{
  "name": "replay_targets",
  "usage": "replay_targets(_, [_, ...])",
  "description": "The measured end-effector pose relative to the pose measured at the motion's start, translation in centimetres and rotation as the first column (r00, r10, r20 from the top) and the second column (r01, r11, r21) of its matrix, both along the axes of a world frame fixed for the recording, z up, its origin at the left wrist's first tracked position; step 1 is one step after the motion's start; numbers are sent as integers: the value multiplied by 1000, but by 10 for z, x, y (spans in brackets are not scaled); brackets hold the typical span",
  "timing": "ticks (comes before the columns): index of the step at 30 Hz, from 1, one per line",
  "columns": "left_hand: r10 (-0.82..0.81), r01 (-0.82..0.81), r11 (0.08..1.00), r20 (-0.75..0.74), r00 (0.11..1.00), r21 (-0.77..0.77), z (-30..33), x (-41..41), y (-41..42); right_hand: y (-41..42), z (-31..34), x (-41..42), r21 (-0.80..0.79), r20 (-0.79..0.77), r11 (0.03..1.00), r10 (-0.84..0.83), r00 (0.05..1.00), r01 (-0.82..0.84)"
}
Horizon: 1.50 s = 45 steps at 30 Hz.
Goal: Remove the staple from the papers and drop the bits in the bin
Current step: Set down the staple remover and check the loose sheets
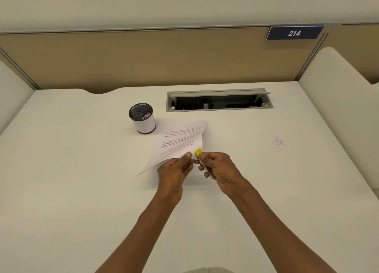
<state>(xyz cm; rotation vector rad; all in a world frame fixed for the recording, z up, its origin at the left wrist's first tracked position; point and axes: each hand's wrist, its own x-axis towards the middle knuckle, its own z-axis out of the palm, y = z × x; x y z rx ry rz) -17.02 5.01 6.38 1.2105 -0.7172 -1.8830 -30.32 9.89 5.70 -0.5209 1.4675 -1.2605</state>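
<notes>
The printed papers are lifted off the white desk, tilted, with the text upside down to me. My left hand pinches their near corner between thumb and fingers. My right hand grips a staple remover with a yellow tip, and that tip touches the same corner right beside my left thumb. The staple itself is too small to make out. A small round bin, white with a dark mesh inside, stands upright on the desk behind and left of the papers, with a few bits inside.
A scatter of tiny bits lies on the desk to the right. An open cable tray is set into the desk at the back. Partition walls enclose the desk at the back and both sides.
</notes>
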Motion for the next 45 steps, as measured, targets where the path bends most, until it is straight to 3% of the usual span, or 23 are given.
replay_targets(6, [-71,71,997,-24,997,-28,-5,5,-1,-5,1,-2,85,0,996,-18,1000,18])
replay_targets(10, [-96,95,995,-24,995,-33,-4,9,-8,-5,-4,-3,33,142,998,44,989,-50])
replay_targets(15, [-44,45,996,-14,999,78,-5,10,-7,3,-5,-21,2,257,991,129,958,-134])
replay_targets(19, [-6,7,996,-18,1000,87,-4,8,-8,6,-11,-45,61,220,997,34,975,-48])
replay_targets(21, [6,-4,997,-23,1000,83,-4,8,-11,2,-16,-54,116,71,992,-67,995,58])
replay_targets(23, [16,-13,996,-28,999,84,-2,9,-14,-8,-26,-64,186,-278,968,-115,954,171])
replay_targets(25, [25,-21,996,-40,999,87,0,10,-16,-21,-39,-74,214,-596,934,-107,796,286])
replay_targets(27, [28,-24,996,-54,998,86,3,11,-18,-34,-47,-79,177,-774,922,-87,628,345])
replay_targets(32, [34,-29,995,-49,998,92,6,11,-22,-62,-71,-85,60,-879,940,-110,464,337])
replay_targets(45, [22,-18,990,-27,999,143,6,13,-14,-84,-95,-83,87,-865,941,-92,494,327])
